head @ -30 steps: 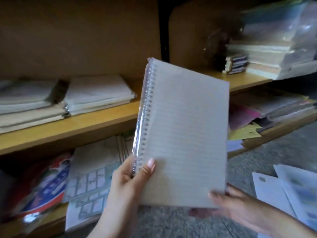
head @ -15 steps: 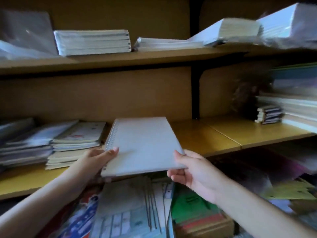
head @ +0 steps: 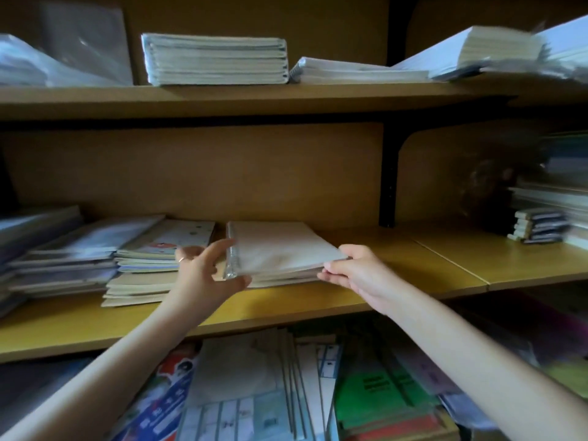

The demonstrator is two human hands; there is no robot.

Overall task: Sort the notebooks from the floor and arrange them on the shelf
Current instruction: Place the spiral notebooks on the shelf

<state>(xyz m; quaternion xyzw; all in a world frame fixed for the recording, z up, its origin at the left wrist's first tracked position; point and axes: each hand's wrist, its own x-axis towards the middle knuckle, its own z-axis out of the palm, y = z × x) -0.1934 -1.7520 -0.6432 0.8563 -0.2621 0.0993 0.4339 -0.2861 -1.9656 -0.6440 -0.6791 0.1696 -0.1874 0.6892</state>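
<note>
Right, the spiral notebook (head: 280,249) is on the middle shelf (head: 413,268), lying flat on a low stack (head: 286,280) of similar ones, just beside the pale pile (head: 149,265) on its left. The left grip (head: 203,275) has the coil-bound edge at the near corner, fingers spread over the top and thumb below, a loose hold. The right grip (head: 356,272) pinches the opposite near corner, thumb on the cover, fingers underneath. So both are narrow and holding the notebook.

Handling, as I judge it: light, a thin book, but it's in glossy clear wrap, so slippery, and the cover will bend if I take it by one corner alone. The coil side is the stiff side, so I'd trust a hold there, with the other grip only steadying. Nothing fragile here, though it could skate off the stack on a careless nudge.

Shelves now. The upper shelf (head: 254,98) carries a thick squared block of notebooks (head: 216,60) and looser wrapped packs to its right. The middle shelf has bare board right of my stack, then a small pile of dark pads (head: 537,226) at the far end. Below, coloured workbooks (head: 381,396) are crammed in, green and blue covers lying at odd angles.
</note>
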